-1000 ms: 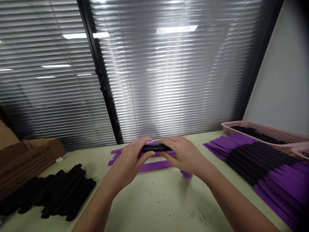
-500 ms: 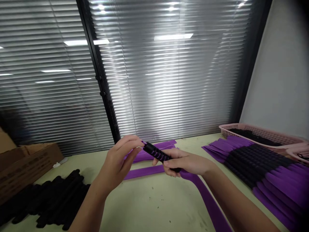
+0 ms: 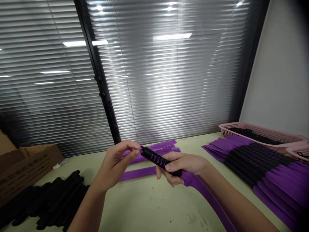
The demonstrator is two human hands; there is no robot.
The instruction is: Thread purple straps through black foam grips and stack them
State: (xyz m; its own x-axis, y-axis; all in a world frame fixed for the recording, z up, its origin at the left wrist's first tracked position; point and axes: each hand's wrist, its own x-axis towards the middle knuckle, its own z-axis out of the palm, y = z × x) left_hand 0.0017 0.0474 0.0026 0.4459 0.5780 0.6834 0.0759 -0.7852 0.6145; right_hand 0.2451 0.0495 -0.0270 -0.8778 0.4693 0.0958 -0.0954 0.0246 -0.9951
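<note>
My right hand (image 3: 178, 166) is wrapped round the lower end of a black slotted sleeve (image 3: 154, 157). Purple shows through the slots of the sleeve. From its lower end a long purple strap (image 3: 205, 190) hangs down past my right forearm. At the sleeve's upper left end, my left hand (image 3: 122, 159) pinches a small purple end that sticks out. Behind the hands, more purple straps (image 3: 160, 148) lie on the table, with one strap (image 3: 138, 174) nearer to me.
Black sleeves (image 3: 55, 199) are piled at left beside a cardboard box (image 3: 31, 167). At right lies a row of purple straps with black middles (image 3: 256, 164). A pink basket (image 3: 267, 137) holds black items. Blinds stand behind the table (image 3: 154, 206).
My left hand's fingers have closed nearer the sleeve's upper end. The sleeve has moved slightly down, and more purple strap shows bunched at its lower end.
</note>
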